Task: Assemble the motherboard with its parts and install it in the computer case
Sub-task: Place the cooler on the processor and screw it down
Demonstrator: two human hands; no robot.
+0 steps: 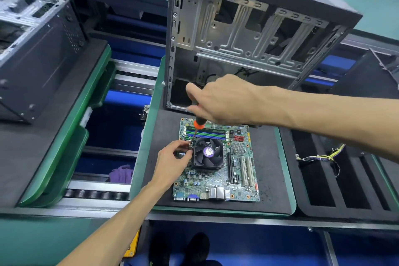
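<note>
Closest to me, the left hand pinches at the near-left corner of the black cooler fan with its purple hub label, steadying a screw there. Just above it, the right hand grips an orange-collared screwdriver, tip down on that corner. Beneath both lies the green motherboard, memory already seated. Beyond the right hand, the open grey steel computer case stands empty; I judge installation is still ahead.
</note>
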